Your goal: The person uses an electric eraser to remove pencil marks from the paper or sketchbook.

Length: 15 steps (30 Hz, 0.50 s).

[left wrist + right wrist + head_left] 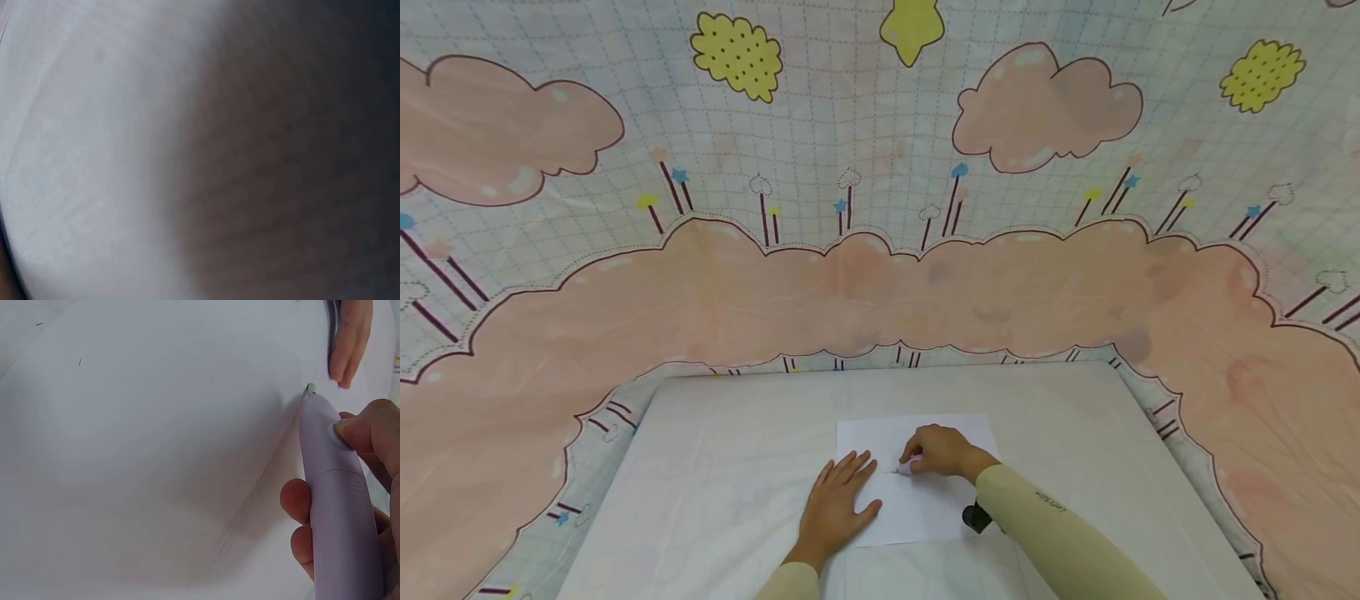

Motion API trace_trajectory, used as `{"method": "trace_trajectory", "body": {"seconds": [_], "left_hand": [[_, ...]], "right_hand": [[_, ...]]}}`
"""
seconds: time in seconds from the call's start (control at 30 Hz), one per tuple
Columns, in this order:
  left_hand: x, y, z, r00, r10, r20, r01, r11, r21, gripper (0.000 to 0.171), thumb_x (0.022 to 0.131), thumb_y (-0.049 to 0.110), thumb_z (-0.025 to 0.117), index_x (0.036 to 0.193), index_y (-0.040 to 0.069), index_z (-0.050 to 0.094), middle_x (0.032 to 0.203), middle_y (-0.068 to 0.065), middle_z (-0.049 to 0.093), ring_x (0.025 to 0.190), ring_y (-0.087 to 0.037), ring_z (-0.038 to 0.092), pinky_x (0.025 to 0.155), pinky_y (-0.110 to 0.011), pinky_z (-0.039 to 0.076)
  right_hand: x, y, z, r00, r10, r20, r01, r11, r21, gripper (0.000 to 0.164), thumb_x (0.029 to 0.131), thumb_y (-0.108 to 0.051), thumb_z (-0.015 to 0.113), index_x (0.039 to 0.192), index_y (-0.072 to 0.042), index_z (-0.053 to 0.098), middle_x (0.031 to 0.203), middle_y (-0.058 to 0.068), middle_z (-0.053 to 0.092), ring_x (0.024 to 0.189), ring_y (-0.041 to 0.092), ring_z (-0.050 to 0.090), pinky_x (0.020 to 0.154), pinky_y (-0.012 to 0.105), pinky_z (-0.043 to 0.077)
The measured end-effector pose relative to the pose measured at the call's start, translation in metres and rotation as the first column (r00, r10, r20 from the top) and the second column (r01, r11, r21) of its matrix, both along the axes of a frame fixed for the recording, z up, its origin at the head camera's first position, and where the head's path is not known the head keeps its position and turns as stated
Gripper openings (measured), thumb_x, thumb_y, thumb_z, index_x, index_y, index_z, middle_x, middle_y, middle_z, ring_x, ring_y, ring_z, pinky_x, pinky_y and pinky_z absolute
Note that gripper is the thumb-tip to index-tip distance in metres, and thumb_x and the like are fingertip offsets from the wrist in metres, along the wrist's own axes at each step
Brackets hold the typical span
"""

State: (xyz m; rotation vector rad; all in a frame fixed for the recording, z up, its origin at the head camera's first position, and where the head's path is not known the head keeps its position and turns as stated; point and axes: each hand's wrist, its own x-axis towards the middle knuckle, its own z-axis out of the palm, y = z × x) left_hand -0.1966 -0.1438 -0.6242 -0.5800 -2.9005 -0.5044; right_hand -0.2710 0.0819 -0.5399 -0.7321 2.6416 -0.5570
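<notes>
A sheet of white paper lies on the white table. My right hand grips a thick lavender pen-shaped tool, with the thumb on its round button and the fingers curled round its body. The tool's small metallic tip is at the paper, at the upper end of a thin slanting line. My left hand rests with spread fingers on the left part of the sheet. In the right wrist view its fingers show just beyond the tip. The left wrist view is mostly blurred and dark.
Small dark specks dot the paper. A black device sits under the right wrist. The white tabletop extends around the sheet. Behind the table hangs a printed cloth with clouds and stars.
</notes>
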Motion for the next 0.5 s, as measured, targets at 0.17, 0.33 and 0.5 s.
{"method": "trace_trajectory", "body": {"seconds": [0.17, 0.33, 0.5], "left_hand": [[-0.0004, 0.0006, -0.0026, 1.0, -0.001, -0.012, 0.001, 1.0, -0.012, 0.062, 0.089, 0.053, 0.059, 0.142, 0.023, 0.054, 0.152, 0.007, 0.045, 0.143, -0.02, 0.038, 0.119, -0.049, 0.027], [-0.0003, 0.0013, -0.0044, 1.0, -0.001, -0.021, 0.001, 1.0, -0.016, 0.062, 0.088, 0.054, 0.059, 0.142, 0.024, 0.054, 0.152, 0.007, 0.045, 0.143, -0.02, 0.038, 0.119, -0.049, 0.028], [0.0002, 0.0019, -0.0033, 1.0, 0.0, -0.014, 0.0, 1.0, 0.005, 0.062, 0.088, 0.052, 0.06, 0.142, 0.022, 0.054, 0.152, 0.006, 0.045, 0.143, -0.021, 0.038, 0.119, -0.05, 0.027]], "right_hand": [[0.0009, 0.0026, 0.0008, 1.0, 0.004, -0.01, -0.004, 1.0, 0.001, 0.014, 0.083, -0.015, 0.073, 0.094, -0.019, 0.079, 0.094, -0.008, 0.071, 0.085, 0.008, 0.057, 0.079, 0.03, 0.052], [0.0006, 0.0011, 0.001, 1.0, 0.022, -0.016, -0.022, 1.0, -0.007, 0.014, 0.083, -0.015, 0.072, 0.095, -0.018, 0.079, 0.095, -0.008, 0.071, 0.082, 0.005, 0.055, 0.076, 0.028, 0.051], [0.0005, -0.0023, -0.0009, 1.0, 0.009, -0.004, -0.009, 1.0, 0.006, 0.014, 0.082, -0.015, 0.075, 0.094, -0.02, 0.079, 0.096, -0.009, 0.071, 0.083, 0.006, 0.055, 0.077, 0.027, 0.05]]}}
